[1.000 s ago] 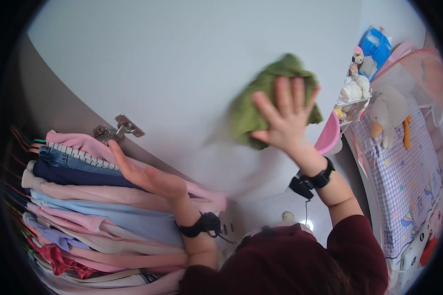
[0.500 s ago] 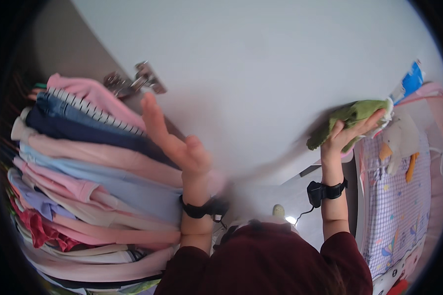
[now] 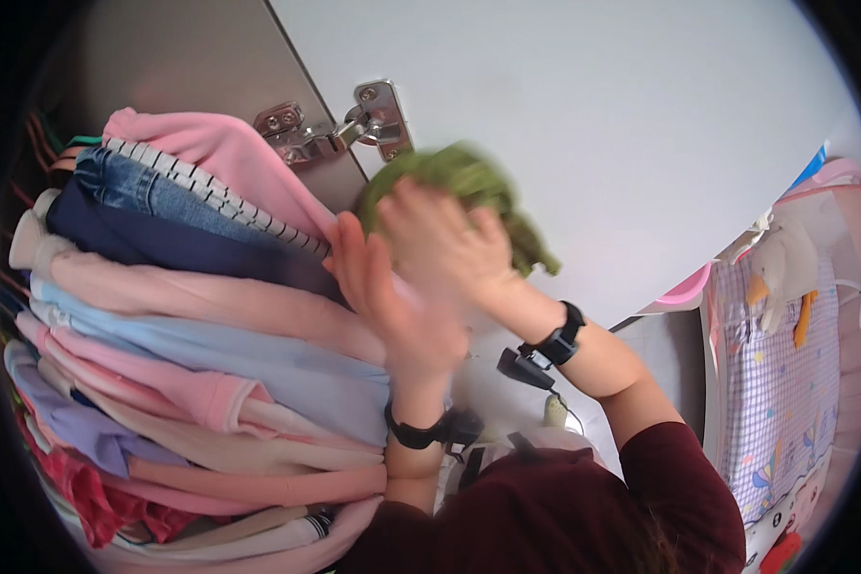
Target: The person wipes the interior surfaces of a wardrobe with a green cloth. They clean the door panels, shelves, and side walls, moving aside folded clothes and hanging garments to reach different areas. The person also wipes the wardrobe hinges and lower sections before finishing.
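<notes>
A green cloth [image 3: 450,172] lies bunched against the white cabinet door [image 3: 641,163], close to the metal hinge [image 3: 373,124]. My right hand [image 3: 445,239] presses it there with the fingers spread over it, slightly blurred. Just left of it, my left hand [image 3: 392,297] is held up, fingers stretched and nothing in it. It is beside the row of hanging clothes [image 3: 210,297], nearest the pink and navy ones. Part of the cloth is hidden under my right hand.
The grey cabinet side [image 3: 191,67] meets the door at the hinge. On the right stands a bed with a purple checked sheet [image 3: 775,402] and a white plush duck [image 3: 784,268]. A pink rounded rim [image 3: 687,287] shows below the door edge.
My right hand has swept the green cloth leftward across the door, from its far right edge to the hinge side. My left hand has shifted slightly right and down, still open.
</notes>
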The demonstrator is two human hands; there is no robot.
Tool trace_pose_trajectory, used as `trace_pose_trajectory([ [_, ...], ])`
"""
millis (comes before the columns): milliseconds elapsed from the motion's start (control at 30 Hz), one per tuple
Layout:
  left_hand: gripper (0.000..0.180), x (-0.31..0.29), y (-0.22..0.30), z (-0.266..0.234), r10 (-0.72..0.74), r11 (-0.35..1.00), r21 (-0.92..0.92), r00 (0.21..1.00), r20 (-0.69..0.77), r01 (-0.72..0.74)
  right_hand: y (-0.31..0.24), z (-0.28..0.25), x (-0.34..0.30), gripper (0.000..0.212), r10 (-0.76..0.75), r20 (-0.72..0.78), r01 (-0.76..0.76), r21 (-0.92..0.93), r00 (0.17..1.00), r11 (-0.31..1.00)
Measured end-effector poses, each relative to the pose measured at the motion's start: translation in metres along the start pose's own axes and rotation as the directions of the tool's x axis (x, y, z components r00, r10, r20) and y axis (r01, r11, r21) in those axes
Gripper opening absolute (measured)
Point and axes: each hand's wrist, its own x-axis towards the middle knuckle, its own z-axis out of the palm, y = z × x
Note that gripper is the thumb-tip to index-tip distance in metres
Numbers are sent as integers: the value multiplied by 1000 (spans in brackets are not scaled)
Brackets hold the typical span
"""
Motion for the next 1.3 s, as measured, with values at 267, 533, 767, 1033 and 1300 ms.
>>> trace_pose_trajectory([
  [267, 63, -12, 12, 0, -36, 999, -2, 998, 54, 36, -4, 9, -79, 80, -174, 321, -136, 748, 931, 650],
  [533, 65, -21, 55, 28, -26, 997, 77, 998, 64, 21, 156, -66, -156, 90, -54, 397, 23, 84, 916, 996],
  [767, 64, -30, 66, 31, -32, 984, 176, 999, -21, 35, 266, -82, -227, 69, 103, 164, -96, -53, 981, 994],
  [1033, 66, -65, 49, 25, -141, 977, 169, 989, 46, 132, 225, -59, -180, 76, 276, 63, -281, 107, 959, 954],
  [1300, 64, -65, 26, 25, -202, 977, 88, 974, 101, 193, 66, -19, -105, 77, -98, 137, 95, 32, 986, 995],
])
